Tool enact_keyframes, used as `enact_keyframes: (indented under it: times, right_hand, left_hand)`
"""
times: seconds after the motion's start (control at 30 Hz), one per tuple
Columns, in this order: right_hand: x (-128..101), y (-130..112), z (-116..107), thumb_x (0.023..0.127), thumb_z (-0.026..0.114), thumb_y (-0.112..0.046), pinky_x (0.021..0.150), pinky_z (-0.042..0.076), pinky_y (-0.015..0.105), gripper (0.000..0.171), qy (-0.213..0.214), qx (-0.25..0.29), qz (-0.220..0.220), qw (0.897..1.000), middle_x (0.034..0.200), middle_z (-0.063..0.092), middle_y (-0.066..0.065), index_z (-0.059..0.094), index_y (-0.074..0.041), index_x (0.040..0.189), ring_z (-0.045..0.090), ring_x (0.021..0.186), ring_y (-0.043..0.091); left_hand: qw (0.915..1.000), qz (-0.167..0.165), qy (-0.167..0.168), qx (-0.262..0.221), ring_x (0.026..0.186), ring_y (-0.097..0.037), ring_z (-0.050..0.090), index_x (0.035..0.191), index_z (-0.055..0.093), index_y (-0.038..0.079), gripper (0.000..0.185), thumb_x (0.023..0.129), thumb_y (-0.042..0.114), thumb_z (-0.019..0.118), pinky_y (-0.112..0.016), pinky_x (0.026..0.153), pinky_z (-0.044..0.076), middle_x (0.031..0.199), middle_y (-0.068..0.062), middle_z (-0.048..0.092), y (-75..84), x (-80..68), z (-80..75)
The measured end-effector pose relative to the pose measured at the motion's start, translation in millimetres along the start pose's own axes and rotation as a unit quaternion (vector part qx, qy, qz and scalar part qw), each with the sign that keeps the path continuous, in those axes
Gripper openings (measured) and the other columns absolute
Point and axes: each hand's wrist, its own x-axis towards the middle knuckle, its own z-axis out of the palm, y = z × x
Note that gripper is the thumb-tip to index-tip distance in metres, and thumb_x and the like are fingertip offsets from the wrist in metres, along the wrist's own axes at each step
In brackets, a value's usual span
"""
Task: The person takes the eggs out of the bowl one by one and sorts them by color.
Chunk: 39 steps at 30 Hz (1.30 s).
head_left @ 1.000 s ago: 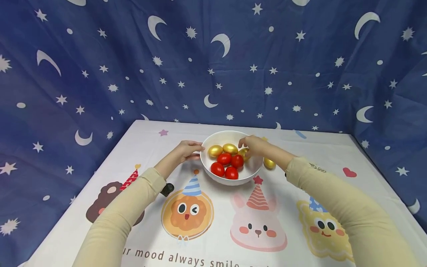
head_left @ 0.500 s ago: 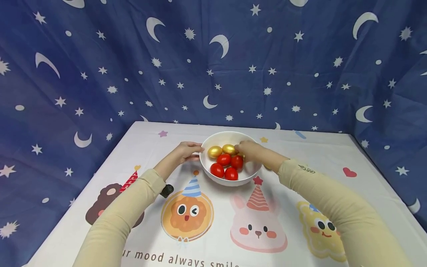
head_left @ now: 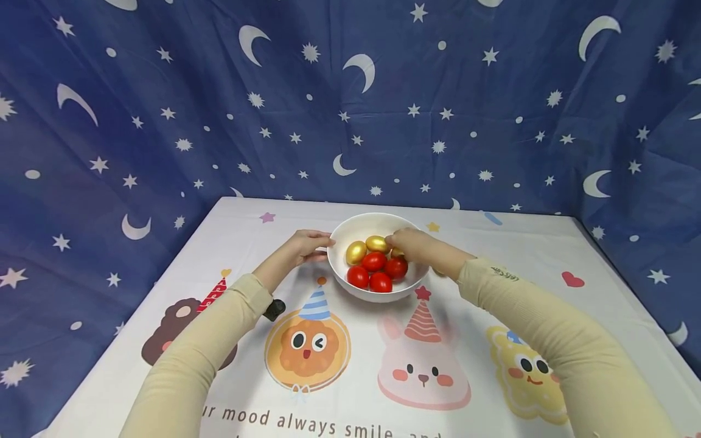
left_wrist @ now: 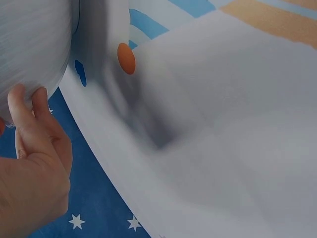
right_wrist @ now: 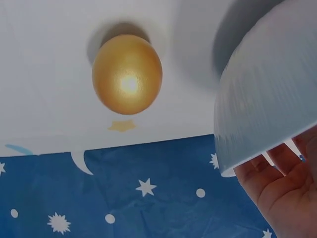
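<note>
A white bowl [head_left: 357, 225] stands on the table, holding several red eggs [head_left: 375, 262] and gold eggs [head_left: 376, 244]. My left hand [head_left: 308, 244] grips the bowl's left side, thumb at the rim and fingers under it; the left wrist view has these fingers [left_wrist: 40, 106] against the outer wall. Inside the bowl at the right, my right hand [head_left: 414, 244] curls over a gold egg [head_left: 397, 252], which it mostly covers. From the right wrist, the bowl wall [right_wrist: 267, 99] hides the fingertips of that hand [right_wrist: 285, 191].
Outside the bowl on its right, another gold egg [right_wrist: 127, 74] lies on the white printed tablecloth [head_left: 339, 420]. A dark blue star-and-moon cloth [head_left: 350, 121] hangs behind the table. A black device [head_left: 275, 310] sits at the left wrist.
My right hand has lowered into the bowl and leftward over the gold egg. Several red eggs and the leftmost gold egg have rolled slightly to the right. My left hand stays on the bowl.
</note>
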Motion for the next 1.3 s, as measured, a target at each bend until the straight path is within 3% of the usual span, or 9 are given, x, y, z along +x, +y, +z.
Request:
enact_keyframes:
  times: [0.17, 0.47, 0.87, 1.3]
  right_hand:
    - [0.2, -1.1, -7.6, 0.082, 0.065, 0.005, 0.086, 0.057, 0.040, 0.022, 0.003, -0.029, -0.020, 0.999, 0.091, 0.067, 0.014, 0.066, -0.003, 0.102, 0.060, 0.086, 0.028]
    - [-1.3, -1.0, -17.1, 0.079, 0.072, 0.001, 0.091, 0.057, 0.041, 0.028, -0.025, -0.022, 0.010, 0.999, 0.101, 0.067, 0.014, 0.064, -0.004, 0.105, 0.060, 0.093, 0.028]
    - [-6.5, -0.9, -22.6, 0.080, 0.072, -0.001, 0.092, 0.057, 0.044, 0.030, 0.001, -0.007, 0.008, 1.000, 0.102, 0.067, 0.015, 0.066, -0.002, 0.109, 0.061, 0.093, 0.029]
    - [-16.4, 1.4, -21.0, 0.076, 0.074, 0.002, 0.079, 0.059, 0.039, 0.030, 0.024, 0.018, 0.006, 1.000, 0.094, 0.063, 0.011, 0.064, -0.004, 0.105, 0.058, 0.085, 0.026]
  left_hand:
    - [1.0000, 0.004, 0.000, -0.004, 0.063, -0.006, 0.062, 0.131, 0.055, 0.011, 0.045, 0.088, 0.014, 0.066, -0.012, 0.052, 0.056, 0.129, -0.014, 0.055, 1.7, -1.5, 0.2]
    - [0.9999, 0.013, 0.000, -0.010, 0.061, -0.006, 0.062, 0.131, 0.056, 0.009, 0.044, 0.088, 0.013, 0.065, -0.012, 0.052, 0.057, 0.127, -0.015, 0.056, -0.6, 0.4, 0.2]
    - [1.0000, 0.006, -0.001, -0.003, 0.064, -0.007, 0.063, 0.131, 0.056, 0.011, 0.044, 0.088, 0.014, 0.066, -0.014, 0.058, 0.059, 0.131, -0.014, 0.055, 0.0, -0.2, -1.4]
    - [0.9998, 0.011, -0.005, -0.012, 0.067, -0.008, 0.063, 0.131, 0.055, 0.009, 0.045, 0.088, 0.013, 0.066, -0.013, 0.054, 0.058, 0.131, -0.015, 0.055, -2.5, -1.6, -0.4]
